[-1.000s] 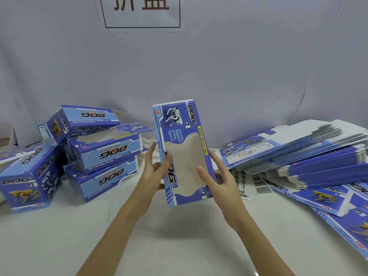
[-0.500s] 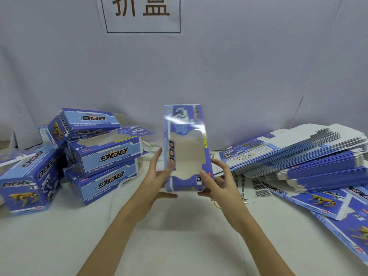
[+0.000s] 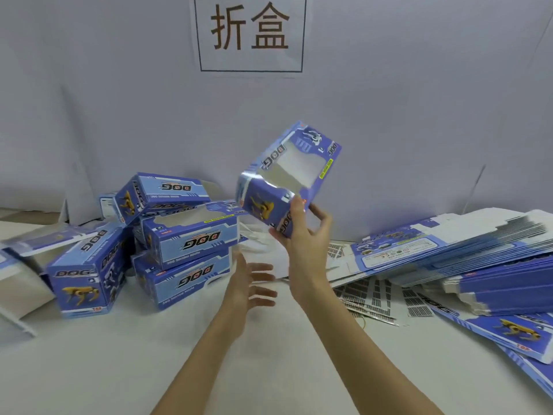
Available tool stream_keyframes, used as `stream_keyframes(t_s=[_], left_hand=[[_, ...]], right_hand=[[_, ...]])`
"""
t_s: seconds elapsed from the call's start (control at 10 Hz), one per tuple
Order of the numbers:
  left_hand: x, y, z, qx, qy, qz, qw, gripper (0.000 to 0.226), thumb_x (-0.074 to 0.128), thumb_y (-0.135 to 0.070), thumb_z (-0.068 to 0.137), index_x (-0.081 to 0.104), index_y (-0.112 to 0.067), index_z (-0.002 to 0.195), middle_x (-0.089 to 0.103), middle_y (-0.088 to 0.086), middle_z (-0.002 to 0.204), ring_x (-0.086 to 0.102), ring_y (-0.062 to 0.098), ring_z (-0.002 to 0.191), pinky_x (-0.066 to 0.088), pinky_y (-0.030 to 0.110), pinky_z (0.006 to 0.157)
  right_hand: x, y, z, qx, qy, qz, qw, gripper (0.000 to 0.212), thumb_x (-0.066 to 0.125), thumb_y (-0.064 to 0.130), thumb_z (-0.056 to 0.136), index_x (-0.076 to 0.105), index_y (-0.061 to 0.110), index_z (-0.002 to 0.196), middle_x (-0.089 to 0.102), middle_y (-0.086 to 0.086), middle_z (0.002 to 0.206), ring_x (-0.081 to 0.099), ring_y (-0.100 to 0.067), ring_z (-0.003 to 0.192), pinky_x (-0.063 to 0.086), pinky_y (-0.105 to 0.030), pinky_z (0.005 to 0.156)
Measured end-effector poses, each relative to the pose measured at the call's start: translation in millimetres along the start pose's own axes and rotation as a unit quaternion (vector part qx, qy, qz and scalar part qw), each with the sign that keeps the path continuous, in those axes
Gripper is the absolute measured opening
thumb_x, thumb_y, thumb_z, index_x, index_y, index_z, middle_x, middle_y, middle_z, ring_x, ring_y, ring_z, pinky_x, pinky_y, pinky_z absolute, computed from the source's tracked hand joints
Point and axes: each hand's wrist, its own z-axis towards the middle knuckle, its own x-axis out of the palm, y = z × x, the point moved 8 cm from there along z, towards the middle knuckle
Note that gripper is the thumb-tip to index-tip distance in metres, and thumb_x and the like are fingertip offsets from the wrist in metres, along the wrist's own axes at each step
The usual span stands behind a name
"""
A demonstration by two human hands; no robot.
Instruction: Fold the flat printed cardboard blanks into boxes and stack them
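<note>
At the far left of the white table (image 3: 98, 369), a blue printed cardboard box with a yellow robot dog on its end (image 3: 86, 272) stands apart from the main heap, with a partly open box (image 3: 21, 265) at the table's left edge beside it, its pale inside showing. Right of the dog-printed box is a pile of folded blue boxes (image 3: 182, 235): two lie one on the other with "DOG" lettering upside down and window cut-outs on top, and a third sits tilted on the pile's upper left.

Right of that pile, low over the table, the left hand (image 3: 250, 283) is released, fingers spread and straight, holding nothing; its edges are blurred. Above it and up to the right of the pile, the folded blue window box with a yellow dog on its near end (image 3: 287, 178) is held in the air, tilted, well clear of the table. The right hand (image 3: 302, 232) grasps its lower near corner, thumb on the front face and fingers curled around behind.

On the grey wall behind the held box hangs a white paper sign with two large dark characters (image 3: 251, 32). Right of the held box, white sheets of barcode stickers (image 3: 371, 298) lie on the table, partly tucked under a fanned stack of flat blue printed cardboard blanks (image 3: 466, 250) that reaches the right edge, with more flat blanks (image 3: 520, 333) loose in front of it.
</note>
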Motion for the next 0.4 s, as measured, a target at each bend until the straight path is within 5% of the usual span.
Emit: stream_keyframes(t_s=[0.1,0.2,0.4], left_hand=[[-4,5,6,-0.01,-0.004,0.01,1.0,0.083,0.024,-0.075,0.099,0.075,-0.01,0.105,0.078,0.015,0.097,0.074,0.031,0.071,0.062,0.039,0.063],[-9,4,8,-0.004,-0.001,0.026,1.0,0.075,0.027,-0.068,0.105,0.076,-0.011,0.101,0.078,0.015,0.096,0.074,0.031,0.07,0.062,0.037,0.063],[-9,-2,6,0.038,-0.012,0.067,0.997,0.054,0.038,-0.045,0.112,0.075,-0.008,0.102,0.076,0.012,0.088,0.069,0.025,0.065,0.055,0.033,0.06]], right_hand=[[83,10,7,0.042,0.207,-0.164,0.964,0.064,0.065,0.054,0.099,0.039,0.035,0.154,0.07,-0.007,0.131,0.071,-0.028,0.113,0.062,-0.035,0.089],[99,-2,7,0.041,0.284,-0.304,0.909,0.076,0.064,0.049,0.102,0.024,0.034,0.164,0.052,-0.004,0.154,0.059,-0.023,0.129,0.059,-0.029,0.088],[-20,-32,-24,0.007,0.146,-0.318,0.937,0.025,0.06,0.017,0.106,0.064,0.022,0.13,0.072,-0.003,0.118,0.073,-0.018,0.102,0.063,-0.041,0.089]])
